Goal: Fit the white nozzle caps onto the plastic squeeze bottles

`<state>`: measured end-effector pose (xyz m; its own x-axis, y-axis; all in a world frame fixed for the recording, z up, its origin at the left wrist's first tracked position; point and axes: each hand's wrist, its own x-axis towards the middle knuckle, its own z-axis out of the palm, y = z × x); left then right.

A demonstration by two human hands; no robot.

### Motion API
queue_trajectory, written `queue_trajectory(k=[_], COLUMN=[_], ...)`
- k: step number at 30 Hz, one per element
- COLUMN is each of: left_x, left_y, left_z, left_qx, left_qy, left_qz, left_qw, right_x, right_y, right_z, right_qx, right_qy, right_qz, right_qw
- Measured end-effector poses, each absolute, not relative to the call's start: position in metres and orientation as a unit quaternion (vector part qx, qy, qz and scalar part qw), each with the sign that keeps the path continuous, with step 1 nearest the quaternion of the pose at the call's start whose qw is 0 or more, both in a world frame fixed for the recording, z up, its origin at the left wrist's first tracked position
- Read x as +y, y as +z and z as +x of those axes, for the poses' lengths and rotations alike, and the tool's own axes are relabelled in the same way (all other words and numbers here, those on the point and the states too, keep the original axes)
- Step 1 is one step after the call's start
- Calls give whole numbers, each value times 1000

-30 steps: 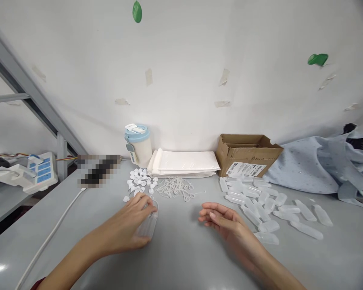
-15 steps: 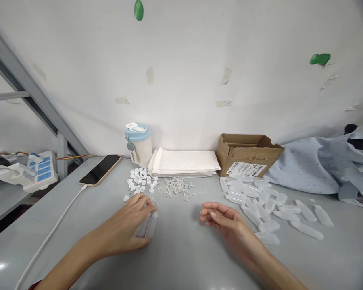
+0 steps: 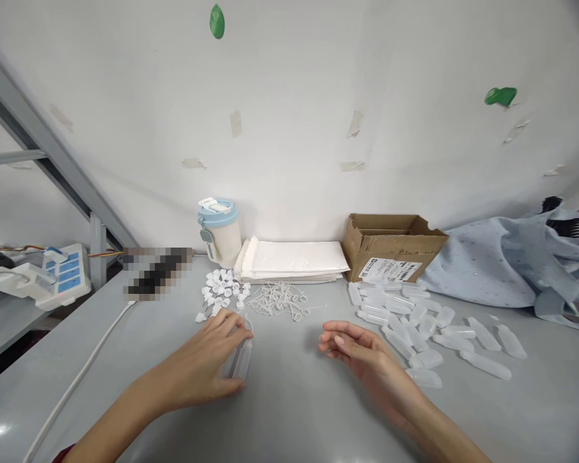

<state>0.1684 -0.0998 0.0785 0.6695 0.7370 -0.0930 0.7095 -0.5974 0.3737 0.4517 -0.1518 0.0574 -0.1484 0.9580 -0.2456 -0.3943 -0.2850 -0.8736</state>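
Note:
My left hand [image 3: 215, 357] is curved over small translucent squeeze bottles lying on the grey table. Its thumb is at the base of one bottle [image 3: 242, 361] and its fingertips are near the cap end. Part of another bottle shows beside it under the palm. My right hand [image 3: 359, 354] hovers palm inward with loosely bent fingers, and nothing shows in it. To its right lies a spread of capless translucent bottles [image 3: 417, 334]. Beyond my left hand are white caps [image 3: 220, 286] and a tangle of thin looped white plastic pieces [image 3: 280, 299].
Along the wall stand a blue-lidded cup [image 3: 219, 235], a stack of white packets [image 3: 296, 257] and an open cardboard box [image 3: 393, 247]. Light blue fabric [image 3: 487, 263] lies at right. A white cable [image 3: 82, 373] and power strip [image 3: 67, 276] are at left; a pixelated patch covers something.
My left hand has shifted slightly right over the bottles, covering more of the inner one. My right hand stays about where it was. The view has shifted a little.

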Motion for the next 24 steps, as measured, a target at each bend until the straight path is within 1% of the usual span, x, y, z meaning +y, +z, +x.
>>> queue_trajectory(k=[9, 24], left_x=[-99, -100], left_y=[82, 78], left_z=[163, 159], left_qx=[422, 422], left_qy=[11, 27], left_qz=[886, 887], left_qw=[194, 186], right_x=[-154, -152], right_y=[59, 60], right_z=[454, 454], right_qx=[-335, -335], right_qy=[681, 673], right_qz=[-420, -427], right_qw=[498, 502])
